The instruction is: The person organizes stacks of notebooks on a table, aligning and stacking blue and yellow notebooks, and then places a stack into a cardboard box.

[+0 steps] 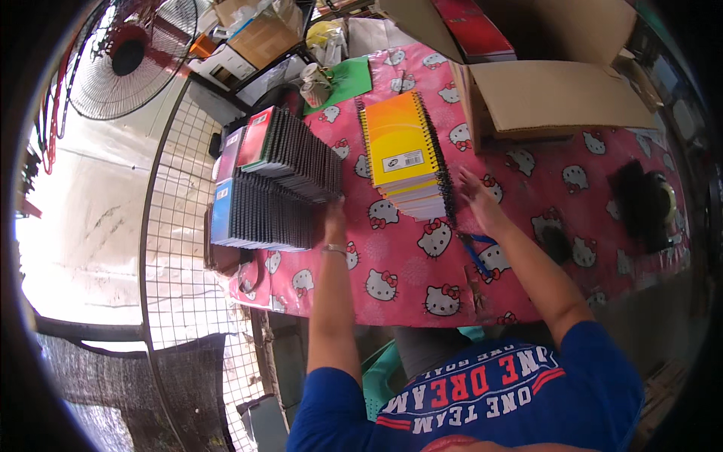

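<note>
A stack of yellow-orange spiral notebooks (399,139) lies in the middle of the table, its dark wire binding on the right. My right hand (482,202) is just right of that stack, open, with its fingers apart and nothing in them. To the left stand packed rows of spiral notebooks (271,203), with red, purple and blue covers at their left end. My left hand (334,217) is at the right side of these rows, seemingly flat against them and open; its fingertips are partly hidden. Blue-handled pliers (479,252) lie below my right hand.
Pink patterned cloth covers the table (403,301). An open cardboard box (557,94) with red items stands at the back right. A dark object beside a tape roll (667,202) lies far right. Mugs (315,84) and a green sheet (352,79) sit at the back. A fan (128,56) stands upper left.
</note>
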Motion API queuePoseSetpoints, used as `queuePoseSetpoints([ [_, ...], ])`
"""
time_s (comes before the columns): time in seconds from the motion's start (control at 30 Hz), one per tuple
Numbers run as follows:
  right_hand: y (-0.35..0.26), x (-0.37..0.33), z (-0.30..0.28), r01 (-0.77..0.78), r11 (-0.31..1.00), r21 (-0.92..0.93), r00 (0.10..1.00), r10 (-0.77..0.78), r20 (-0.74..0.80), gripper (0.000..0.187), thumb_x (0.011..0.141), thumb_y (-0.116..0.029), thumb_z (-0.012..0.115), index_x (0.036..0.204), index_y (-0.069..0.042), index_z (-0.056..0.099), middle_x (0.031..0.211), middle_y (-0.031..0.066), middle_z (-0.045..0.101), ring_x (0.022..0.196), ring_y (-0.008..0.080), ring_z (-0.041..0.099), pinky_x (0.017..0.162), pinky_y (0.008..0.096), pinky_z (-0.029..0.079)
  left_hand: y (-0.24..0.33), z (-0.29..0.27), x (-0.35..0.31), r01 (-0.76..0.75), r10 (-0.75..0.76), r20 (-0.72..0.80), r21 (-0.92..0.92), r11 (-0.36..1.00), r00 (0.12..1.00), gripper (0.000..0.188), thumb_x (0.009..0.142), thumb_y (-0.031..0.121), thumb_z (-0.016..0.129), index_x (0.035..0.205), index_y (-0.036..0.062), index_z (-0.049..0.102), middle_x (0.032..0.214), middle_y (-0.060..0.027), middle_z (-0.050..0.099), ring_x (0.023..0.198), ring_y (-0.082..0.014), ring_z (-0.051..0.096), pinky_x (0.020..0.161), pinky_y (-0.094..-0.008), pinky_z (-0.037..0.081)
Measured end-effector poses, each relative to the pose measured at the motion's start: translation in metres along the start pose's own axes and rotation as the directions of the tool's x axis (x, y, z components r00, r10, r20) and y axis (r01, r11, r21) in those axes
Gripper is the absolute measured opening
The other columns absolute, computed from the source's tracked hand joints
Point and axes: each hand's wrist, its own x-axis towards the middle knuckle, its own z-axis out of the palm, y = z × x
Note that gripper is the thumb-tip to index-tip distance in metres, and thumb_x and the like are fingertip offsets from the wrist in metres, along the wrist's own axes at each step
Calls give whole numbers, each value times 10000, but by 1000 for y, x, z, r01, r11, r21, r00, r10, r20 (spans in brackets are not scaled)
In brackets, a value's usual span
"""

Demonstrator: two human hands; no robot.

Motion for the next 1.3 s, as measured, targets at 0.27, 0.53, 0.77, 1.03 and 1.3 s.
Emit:
queuePoseSetpoints([
  [0.27, 26, 18, 50, -124, 972, 198, 975, 82, 208, 712, 1002, -554, 336, 1519, -78, 223, 1481, 54, 375, 1331, 170, 367, 1125, 307, 244, 146, 112, -135, 353, -93, 378, -712, 607, 921, 583, 975, 481, 434, 1405, 88, 410, 1407, -66, 471, 1288, -219, 426, 1084, -369, 319],
  [0.53, 33, -28, 110, -23, 946, 325, 995, -11, 101, 674, 1014, -427, 391, 1495, 5, 201, 1548, 162, 216, 1425, 199, 202, 1147, 332, 202, 123, 71, -149, 327, -104, 327, -763, 558, 939, 576, 984, 506, 377, 1383, 96, 442, 1365, -55, 515, 1264, -231, 456, 1086, -393, 339],
  [0.77, 109, -105, 132, 316, 806, -500, 912, -403, -75, 400, 990, -161, 425, 1387, -188, 384, 1519, 290, 178, 1366, 536, 191, 1129, 570, 188, 80, 3, -206, 452, 47, 499, -817, 359, 865, 564, 981, 406, 414, 1443, 85, 365, 1418, -93, 471, 1286, -257, 458, 1112, -435, 334],
  [1.03, 131, -158, 145, 422, 687, -591, 839, -543, -33, 368, 981, -202, 476, 1344, -153, 441, 1512, 295, 184, 1349, 545, 212, 1108, 588, 213, 76, -30, -255, 102, 24, 333, -356, 929, 942, 559, 1008, 385, 377, 1466, 71, 319, 1479, -104, 390, 1365, -270, 352, 1162, -424, 242],
  [1.3, 15, -161, 80, 420, 135, -897, 888, -267, 375, 645, 846, -449, 648, 1361, -98, 482, 1452, 203, 353, 1351, 390, 309, 1080, 518, 278, 44, -119, -279, 153, -64, 146, -768, 622, 987, 526, 982, 430, 441, 1364, 69, 454, 1342, -97, 526, 1213, -242, 513, 1067, -400, 390],
])
